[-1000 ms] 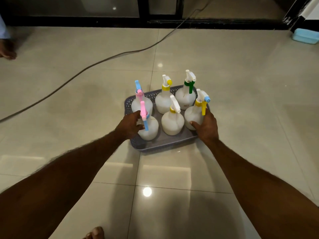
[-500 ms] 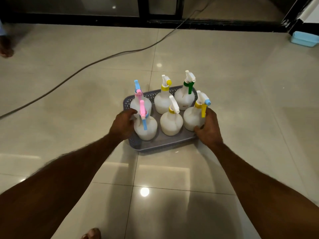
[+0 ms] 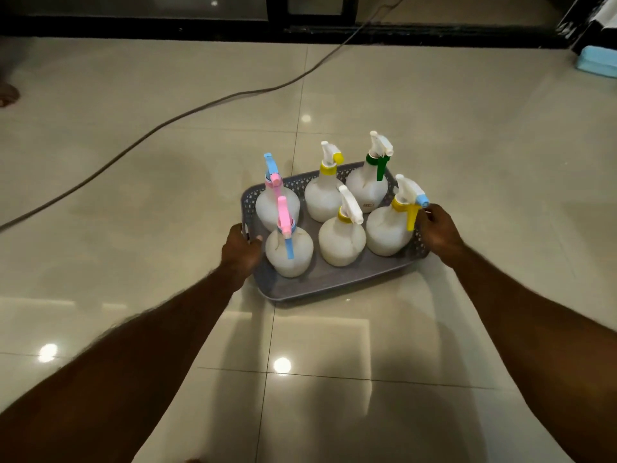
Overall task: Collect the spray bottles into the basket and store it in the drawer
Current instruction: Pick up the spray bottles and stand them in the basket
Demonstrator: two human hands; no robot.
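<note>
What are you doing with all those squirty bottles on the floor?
A person is gripping a grey basket by its two short sides, left hand on one, right hand on the other. Six white spray bottles stand upright inside it, in two rows of three. The basket is low over the tiled floor; no drawer is in sight.
</note>
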